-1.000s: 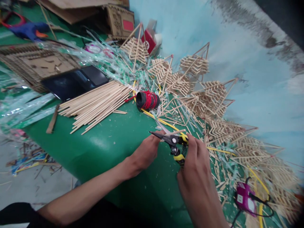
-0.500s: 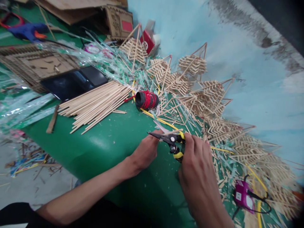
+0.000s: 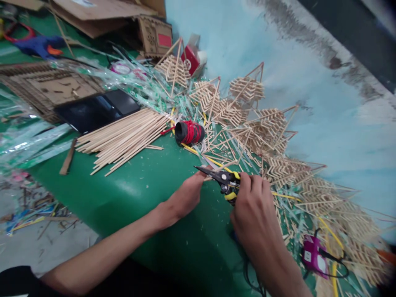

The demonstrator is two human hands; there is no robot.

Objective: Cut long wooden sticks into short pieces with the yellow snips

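My right hand (image 3: 255,206) is wrapped round a pair of snips (image 3: 223,177) with black pointed blades and yellow-and-black handles. The blades point left, across the fingertips of my left hand (image 3: 187,197). Those fingers are closed in a pinch on a thin wooden stick (image 3: 228,165), whose free end sticks out to the right beside the blades. Whether the blades touch the wood I cannot tell. Just beyond the hands lies a black spool (image 3: 189,133) wound with red cord. A bundle of long wooden sticks (image 3: 123,138) rests to its left.
Several stick-built pyramid frames (image 3: 274,123) line the blue wall (image 3: 309,82). Cut stick pieces and plastic strips litter the green table (image 3: 136,177). A dark phone-like slab (image 3: 97,109) lies behind the bundle. A purple device (image 3: 314,255) with a black cable sits at the right.
The view has shifted slightly. The snips' handles look a little closer together, and both hands remain at nearly the same spot over the table.
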